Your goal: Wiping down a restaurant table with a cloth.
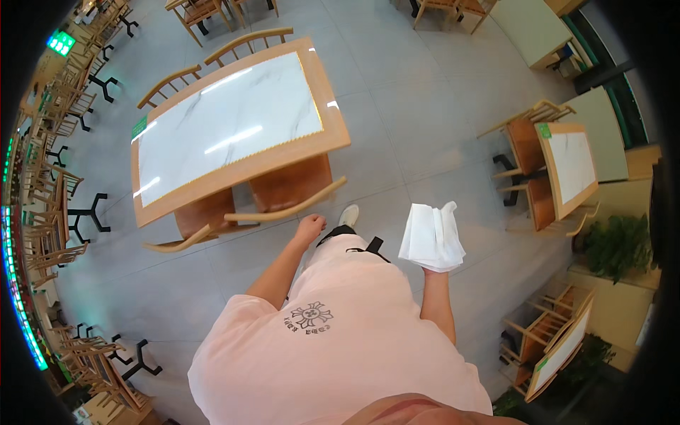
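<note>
My left hand [312, 227] hangs at my left side, near the curved backrest of a wooden chair [287, 212]. Its fingers are curled in, and nothing shows in them. On my other side, my right hand [435, 270] holds a folded stack of white paper or thin cloth sheets [431, 236] out in front. The sheets cover most of that hand, so the fingers are largely hidden. A wood-edged table [340, 139] with a white marble-look top stands ahead to the left, with chairs on both long sides.
Grey tiled floor [382, 133] runs between the tables. A smaller table [574, 164] with chairs stands at the right, beside a green plant [616, 247]. Another table [563, 348] is at the lower right. Rows of wooden chairs [58, 212] and tables line the far left.
</note>
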`<state>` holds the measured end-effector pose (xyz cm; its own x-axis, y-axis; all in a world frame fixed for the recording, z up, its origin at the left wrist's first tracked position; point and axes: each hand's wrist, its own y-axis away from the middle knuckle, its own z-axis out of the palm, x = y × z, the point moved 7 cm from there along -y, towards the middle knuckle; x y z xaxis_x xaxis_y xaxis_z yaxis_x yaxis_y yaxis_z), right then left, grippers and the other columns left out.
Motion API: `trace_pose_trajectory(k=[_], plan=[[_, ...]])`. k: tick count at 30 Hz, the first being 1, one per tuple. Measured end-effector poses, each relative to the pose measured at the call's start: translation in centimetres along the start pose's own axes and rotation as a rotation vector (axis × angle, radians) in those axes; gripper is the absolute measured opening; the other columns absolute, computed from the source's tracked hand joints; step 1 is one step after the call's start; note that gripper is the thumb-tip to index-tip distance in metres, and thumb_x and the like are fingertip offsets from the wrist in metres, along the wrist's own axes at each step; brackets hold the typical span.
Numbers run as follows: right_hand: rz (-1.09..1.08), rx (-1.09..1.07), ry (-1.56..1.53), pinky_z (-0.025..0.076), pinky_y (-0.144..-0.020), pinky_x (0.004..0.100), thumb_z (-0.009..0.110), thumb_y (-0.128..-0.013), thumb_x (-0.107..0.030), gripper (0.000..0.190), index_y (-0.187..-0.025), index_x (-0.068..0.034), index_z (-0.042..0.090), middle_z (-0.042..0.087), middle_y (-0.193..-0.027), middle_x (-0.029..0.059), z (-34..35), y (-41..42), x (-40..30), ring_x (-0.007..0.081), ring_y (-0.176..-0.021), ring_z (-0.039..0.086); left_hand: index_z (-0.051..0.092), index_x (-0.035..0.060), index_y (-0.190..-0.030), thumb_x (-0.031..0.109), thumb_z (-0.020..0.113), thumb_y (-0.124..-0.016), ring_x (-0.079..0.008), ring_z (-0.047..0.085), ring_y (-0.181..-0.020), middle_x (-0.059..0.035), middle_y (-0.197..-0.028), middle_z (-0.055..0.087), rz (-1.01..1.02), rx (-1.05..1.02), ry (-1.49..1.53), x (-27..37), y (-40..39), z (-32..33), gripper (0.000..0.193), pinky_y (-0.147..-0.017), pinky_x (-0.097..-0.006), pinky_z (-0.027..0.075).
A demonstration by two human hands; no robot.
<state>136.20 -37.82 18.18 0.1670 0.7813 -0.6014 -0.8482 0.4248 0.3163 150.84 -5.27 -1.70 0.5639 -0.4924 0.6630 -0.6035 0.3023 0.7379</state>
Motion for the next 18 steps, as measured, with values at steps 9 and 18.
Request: trace_pose_trajectory(k=[9,18], plan=[[0.048,0.111,-0.037,0.055,-0.098,0.0385,0.046,-0.105,-0.044,0.045,-0.137,-0.015,0.054,0.065,-0.129,0.0034,1.6,-14.7,-5.9,0.0223,-0.116,0.064,0.070,-0.0031,-0.104,0.032,0.054,-0.094,-0.0220,0.069,-0.087,-0.0138,-0.092,0.073,0.296,0.103,0.100,18.1,-10.1,0.3,0.040,-0.082,-0.0365,0.053],[0.337,-0.013,0.265,0.056,-0.071,0.0327,0.047,-0.105,-0.047,0.034,-0.102,-0.016,0.061,0.063,-0.091,-0.0026,10.2,-32.6,-5.7,0.0138,-0.084,0.064,0.068,0.0026,-0.106,0.030,0.059,-0.096,-0.0119,0.066,-0.090,-0.0057,-0.099,0.071,-0.022,0.352,0.600,16.0,-11.0,-2.5,0.031,-0.075,-0.0281,0.052]])
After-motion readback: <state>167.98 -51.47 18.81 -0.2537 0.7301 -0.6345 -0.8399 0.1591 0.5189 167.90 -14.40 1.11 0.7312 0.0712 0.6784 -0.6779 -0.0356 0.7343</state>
